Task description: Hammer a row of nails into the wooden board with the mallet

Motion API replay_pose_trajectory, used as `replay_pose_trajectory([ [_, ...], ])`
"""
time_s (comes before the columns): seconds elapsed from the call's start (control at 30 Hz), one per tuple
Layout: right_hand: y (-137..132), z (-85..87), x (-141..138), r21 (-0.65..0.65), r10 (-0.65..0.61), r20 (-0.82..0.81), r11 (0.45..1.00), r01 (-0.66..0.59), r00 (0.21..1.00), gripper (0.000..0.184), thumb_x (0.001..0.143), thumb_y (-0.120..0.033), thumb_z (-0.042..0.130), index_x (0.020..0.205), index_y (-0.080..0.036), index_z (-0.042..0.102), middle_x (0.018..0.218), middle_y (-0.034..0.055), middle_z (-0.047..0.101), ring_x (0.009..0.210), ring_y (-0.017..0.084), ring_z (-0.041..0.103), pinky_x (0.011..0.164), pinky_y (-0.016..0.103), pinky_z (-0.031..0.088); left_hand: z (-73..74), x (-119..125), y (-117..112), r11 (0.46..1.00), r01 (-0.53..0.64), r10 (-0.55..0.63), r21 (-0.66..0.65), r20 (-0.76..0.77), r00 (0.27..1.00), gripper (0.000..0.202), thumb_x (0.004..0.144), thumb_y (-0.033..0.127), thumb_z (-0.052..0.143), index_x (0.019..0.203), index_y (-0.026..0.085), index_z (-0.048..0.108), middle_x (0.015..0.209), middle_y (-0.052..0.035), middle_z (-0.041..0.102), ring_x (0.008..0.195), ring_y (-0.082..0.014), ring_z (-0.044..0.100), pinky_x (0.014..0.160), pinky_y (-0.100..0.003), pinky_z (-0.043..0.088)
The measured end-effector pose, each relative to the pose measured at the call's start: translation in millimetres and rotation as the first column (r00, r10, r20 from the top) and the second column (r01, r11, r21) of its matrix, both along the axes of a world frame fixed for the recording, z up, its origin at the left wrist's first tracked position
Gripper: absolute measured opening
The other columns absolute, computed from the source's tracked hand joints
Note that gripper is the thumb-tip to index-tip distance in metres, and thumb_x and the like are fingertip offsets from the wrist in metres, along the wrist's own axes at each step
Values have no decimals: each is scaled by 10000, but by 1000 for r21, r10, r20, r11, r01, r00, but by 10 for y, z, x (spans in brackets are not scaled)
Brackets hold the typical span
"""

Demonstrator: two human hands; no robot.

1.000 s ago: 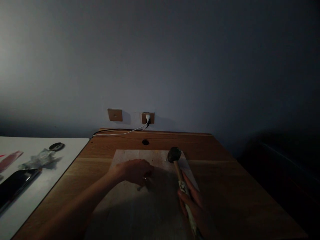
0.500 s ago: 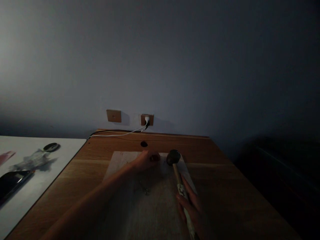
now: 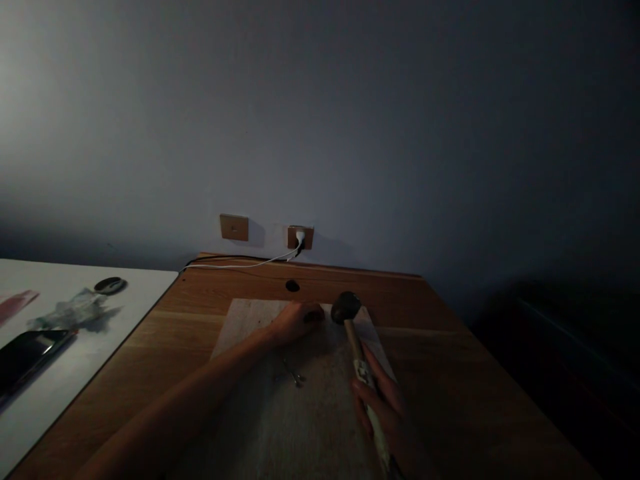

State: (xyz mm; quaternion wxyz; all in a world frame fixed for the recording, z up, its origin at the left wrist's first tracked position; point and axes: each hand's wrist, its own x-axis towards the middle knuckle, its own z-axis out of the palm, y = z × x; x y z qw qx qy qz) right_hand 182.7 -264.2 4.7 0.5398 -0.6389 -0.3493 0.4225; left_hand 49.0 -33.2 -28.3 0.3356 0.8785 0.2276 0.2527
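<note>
My right hand (image 3: 385,400) is wrapped round the handle of a mallet (image 3: 346,308) with a dark head and a pale, worn grip. The mallet head is up near the far edge of a pale board (image 3: 320,427). Just left of that head, my left hand (image 3: 296,321) is closed with its fingers curled at the board's far part. Whatever its fingertips pinch is too dark and small to make out. On the board below my left wrist lie a few thin metal pieces, like nails (image 3: 294,375).
Under the board is a brown wooden table (image 3: 440,387) with a cable hole (image 3: 293,285). Cables (image 3: 235,265) run along its back edge to a wall socket (image 3: 301,237). A white table (image 3: 45,427) at left bears a dark case (image 3: 33,357), crumpled plastic (image 3: 75,310) and a dark round object (image 3: 111,285).
The view has shifted slightly. Both hands keep nearly the same places, with the mallet head still beside my left hand.
</note>
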Motion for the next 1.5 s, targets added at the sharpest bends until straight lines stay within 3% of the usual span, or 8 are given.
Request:
replay_pose_trajectory([
  [0.1,70,2,-92,12,40,-2,999,-40,999,721,905,-503,642,1551,-248,451,565,-72,497,460,116,429,484,242,412,5,-2,-5,1000,-9,9,-7,-9,1000,141,801,100,658,901,163,736,834,-30,730,750,-170,654,708,-253,475],
  [0.33,97,-176,-142,70,-13,-25,997,15,1000,764,899,-506,641,1563,-204,417,529,-93,462,417,90,369,425,207,339,30,-13,-27,1000,14,-14,9,-21,1000,254,727,24,605,901,166,727,843,-26,726,738,-160,644,699,-246,474],
  [0.67,100,-171,-133,39,5,-56,999,-2,998,761,892,-473,643,1564,-203,408,576,-90,475,415,86,386,400,196,329,28,-22,-33,992,34,-28,121,-52,998,173,796,82,644,926,167,719,903,-49,720,793,-178,652,731,-261,480],
  [0.93,52,-254,-138,68,54,28,996,-56,998,752,939,-478,592,1597,-210,346,658,-71,499,453,84,389,422,210,341,-17,-5,3,1000,-3,3,-17,-41,999,302,775,78,688,1058,178,657,901,-23,739,806,-179,692,724,-256,500],
  [1.1,45,-245,-181,25,54,12,998,-54,998,739,904,-492,634,1555,-212,430,650,-68,515,449,84,398,430,216,353,-26,7,3,999,-25,24,-42,-13,1000,426,757,103,728,1161,174,612,953,-53,755,838,-211,717,717,-274,513],
  [1.3,53,-253,-199,25,37,21,999,-37,999,757,900,-513,638,1558,-203,427,605,-83,471,445,88,396,434,219,348,-8,5,-4,996,-36,34,-79,-26,999,512,760,69,702,1241,183,571,945,-44,769,849,-210,734,745,-281,527],
  [1.5,45,-309,-196,31,47,75,998,-49,996,727,914,-538,610,1544,-211,454,618,-68,502,437,95,392,431,226,325,-23,3,13,997,-34,33,-66,-12,999,497,771,131,738,1243,186,591,937,-52,765,830,-220,731,716,-282,520],
])
